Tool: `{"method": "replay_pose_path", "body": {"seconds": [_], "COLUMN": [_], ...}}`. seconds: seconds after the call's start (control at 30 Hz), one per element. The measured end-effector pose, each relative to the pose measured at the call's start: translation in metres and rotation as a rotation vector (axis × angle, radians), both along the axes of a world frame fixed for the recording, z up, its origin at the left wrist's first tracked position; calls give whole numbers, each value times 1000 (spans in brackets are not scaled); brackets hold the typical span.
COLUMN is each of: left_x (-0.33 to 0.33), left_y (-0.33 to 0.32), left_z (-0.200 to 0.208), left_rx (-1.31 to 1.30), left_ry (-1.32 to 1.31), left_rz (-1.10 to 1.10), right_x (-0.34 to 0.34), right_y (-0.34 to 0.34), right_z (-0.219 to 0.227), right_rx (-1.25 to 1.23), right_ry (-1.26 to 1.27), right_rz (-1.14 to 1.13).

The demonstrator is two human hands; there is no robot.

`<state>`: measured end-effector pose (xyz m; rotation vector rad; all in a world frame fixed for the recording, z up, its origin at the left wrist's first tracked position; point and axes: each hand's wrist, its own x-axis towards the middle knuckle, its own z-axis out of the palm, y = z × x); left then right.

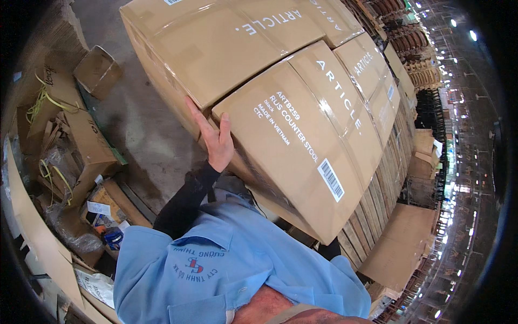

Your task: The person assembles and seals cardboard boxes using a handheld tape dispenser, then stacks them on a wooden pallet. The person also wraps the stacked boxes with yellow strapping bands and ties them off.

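A large brown cardboard box (pixel 291 140) with white print and a barcode label lies in front of my chest, tight against another big carton (pixel 226 48). My left hand (pixel 217 144) touches its left end, at the corner by the gap between the two. The fingers are stretched out and apart, one reaching along the gap and the thumb against the near box's edge. My right hand is hidden at the near right corner of that box; only a bit of dark right sleeve (pixel 330 250) shows there.
More taped cartons (pixel 364 65) sit in the stack, beside wooden slats (pixel 372 216) at the right. A flat cardboard piece (pixel 402 245) lies near them. At left are an opened carton (pixel 91 140) with scraps, a small box (pixel 98 72) and yellow straps (pixel 40 102) around concrete floor (pixel 162 167).
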<state>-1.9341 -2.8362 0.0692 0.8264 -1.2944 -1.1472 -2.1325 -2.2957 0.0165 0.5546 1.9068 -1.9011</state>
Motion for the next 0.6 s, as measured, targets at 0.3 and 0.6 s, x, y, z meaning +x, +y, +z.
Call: {"method": "replay_pose_path", "body": {"seconds": [0.3,0.6], "left_x": [-8,-5], "left_y": [-10,2], "left_z": [-12,-9], "left_rx": [-51,54], "left_ry": [45,81], "left_rz": [39,-43], "right_x": [-47,-104], "right_y": [-33,-62], "right_z": [16,68], "right_rx": [81,101], "right_ry": [28,53], "right_rz": [78,208]}}
